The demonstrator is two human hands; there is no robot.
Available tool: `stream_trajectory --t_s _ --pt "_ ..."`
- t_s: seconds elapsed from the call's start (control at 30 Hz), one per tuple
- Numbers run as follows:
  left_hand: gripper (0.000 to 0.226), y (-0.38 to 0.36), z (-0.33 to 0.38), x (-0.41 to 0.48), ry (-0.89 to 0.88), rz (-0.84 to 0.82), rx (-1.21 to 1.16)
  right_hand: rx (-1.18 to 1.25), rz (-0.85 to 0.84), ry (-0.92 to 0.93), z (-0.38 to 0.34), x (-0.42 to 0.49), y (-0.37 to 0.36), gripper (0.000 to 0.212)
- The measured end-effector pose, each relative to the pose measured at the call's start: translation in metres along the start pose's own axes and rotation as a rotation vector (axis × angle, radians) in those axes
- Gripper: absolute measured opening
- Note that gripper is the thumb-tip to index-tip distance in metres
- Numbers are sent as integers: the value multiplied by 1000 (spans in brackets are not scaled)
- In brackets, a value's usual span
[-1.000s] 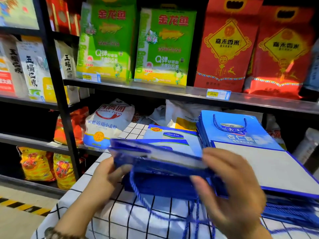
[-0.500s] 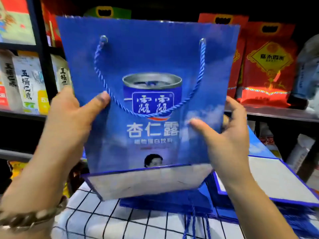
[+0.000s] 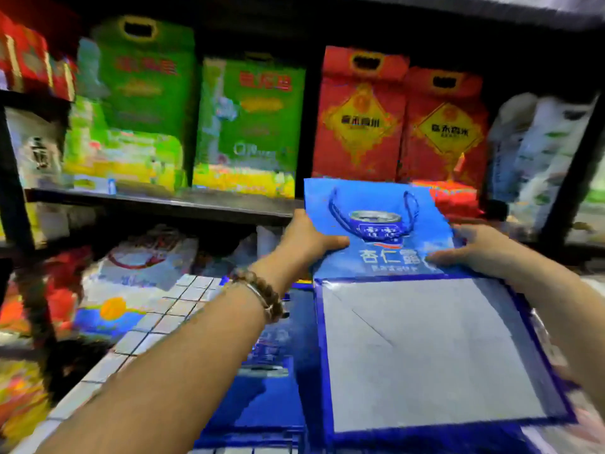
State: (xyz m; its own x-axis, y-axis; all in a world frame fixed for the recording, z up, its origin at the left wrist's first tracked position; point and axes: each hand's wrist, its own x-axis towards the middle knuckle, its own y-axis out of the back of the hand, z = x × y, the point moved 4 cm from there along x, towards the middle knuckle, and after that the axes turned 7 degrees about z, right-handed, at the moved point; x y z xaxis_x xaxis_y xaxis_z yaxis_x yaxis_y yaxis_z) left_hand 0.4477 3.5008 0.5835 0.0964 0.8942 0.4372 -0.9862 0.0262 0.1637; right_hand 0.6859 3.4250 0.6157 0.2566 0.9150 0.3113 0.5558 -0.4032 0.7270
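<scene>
Shelf edge [image 3: 157,199] blocks ahead, rice bags [image 3: 360,119] above; blue bag [image 3: 386,260] fills right; passage left over checkered cloth [image 3: 144,339].

A person holds a flat-folded blue paper bag [image 3: 386,257] by its two side edges. The left hand [image 3: 307,244], at nine o'clock of the bag's printed face, pinches it with the thumb on top. The right hand [image 3: 471,250] grips it at three o'clock. The bag's grey folded bottom panel [image 3: 425,348] faces the camera at six o'clock. A beaded bracelet [image 3: 262,296] circles the left wrist. Below, at seven o'clock, lies a stack of blue bags [image 3: 262,404] on a checked cloth [image 3: 157,332]. Green rice bags [image 3: 144,103] stand on the shelf at eleven o'clock and red rice bags [image 3: 360,119] at one.
</scene>
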Motion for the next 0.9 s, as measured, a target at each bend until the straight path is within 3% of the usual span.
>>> stream_trajectory --t_s 0.07,0.17,0.27,0.4,0.57,0.67,0.73,0.83,0.9 --pt "82 -34 -47 21 90 -6 127 -131 4 -76 36 14 -11 27" --pt "95 -74 -113 46 142 -28 241 -350 -24 -153 79 30 -31 42" --pt "79 -82 -98 19 136 -42 494 -489 -73 -170 105 37 -51 45" --pt "76 -83 -97 6 147 -18 888 -494 -71 -170 120 35 -68 49" --pt "79 -81 -71 0 -20 -28 1265 -576 77 -4 112 26 -62 64" --pt "46 -93 -44 -4 -157 -103 1240 -634 194 154 86 20 -61 61" --pt "31 -108 -38 -19 -116 -294 1091 -533 118 195 72 17 -72 51" --pt "49 -125 -58 -44 -38 -503 1050 -412 -96 202 69 10 -103 29" --pt "58 -126 -76 -52 -6 -522 1085 -477 -173 215 77 6 -122 34"
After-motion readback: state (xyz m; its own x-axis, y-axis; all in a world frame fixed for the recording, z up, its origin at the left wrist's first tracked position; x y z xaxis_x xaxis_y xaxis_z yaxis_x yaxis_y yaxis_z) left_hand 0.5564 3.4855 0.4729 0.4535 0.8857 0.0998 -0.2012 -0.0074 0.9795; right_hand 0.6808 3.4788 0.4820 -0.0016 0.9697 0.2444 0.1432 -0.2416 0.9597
